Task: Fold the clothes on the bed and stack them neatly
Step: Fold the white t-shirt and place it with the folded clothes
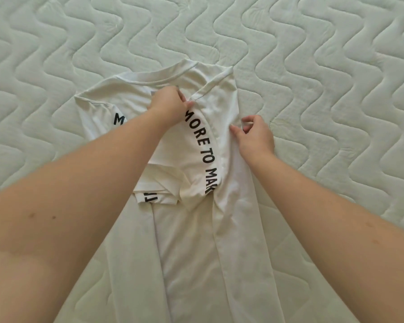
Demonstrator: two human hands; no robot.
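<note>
A white t-shirt (191,241) with black lettering on its sleeves lies on the bed, collar away from me, its right side folded in over the middle. My left hand (169,104) pinches the top of the folded-in right sleeve near the collar. My right hand (254,134) pinches the cloth at the shirt's folded right edge, fingers curled. The left sleeve is also folded in, partly hidden under my left forearm.
The shirt rests on a pale quilted mattress (324,89) with wavy stitching that fills the whole view. No other clothes show in the frame.
</note>
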